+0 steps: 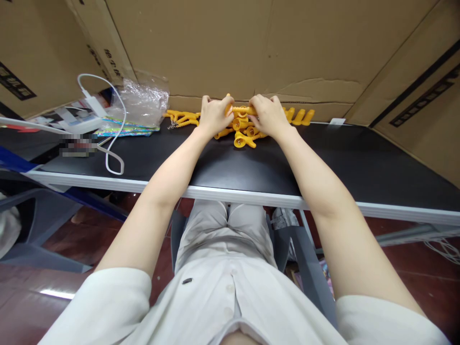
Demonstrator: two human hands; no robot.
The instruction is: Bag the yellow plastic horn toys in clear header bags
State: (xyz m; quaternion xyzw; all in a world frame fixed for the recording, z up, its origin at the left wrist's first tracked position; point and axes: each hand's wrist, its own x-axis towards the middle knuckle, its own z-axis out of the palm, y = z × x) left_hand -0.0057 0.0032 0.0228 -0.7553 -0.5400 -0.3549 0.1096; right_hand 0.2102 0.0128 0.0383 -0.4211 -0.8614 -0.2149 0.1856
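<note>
Reaching across the bench, both arms are stretched forward, with elbows slightly bent and palms turned down. Near the back edge, a yellow piece is pinched at its ends by the closed fingers of the left hand and right hand, above more yellow parts.

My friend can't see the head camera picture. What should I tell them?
A person's left hand and right hand hold yellow pieces near the back of a black table, with other yellow parts around them. Clear plastic and a white cable are to the left, and cardboard stands behind.
</note>
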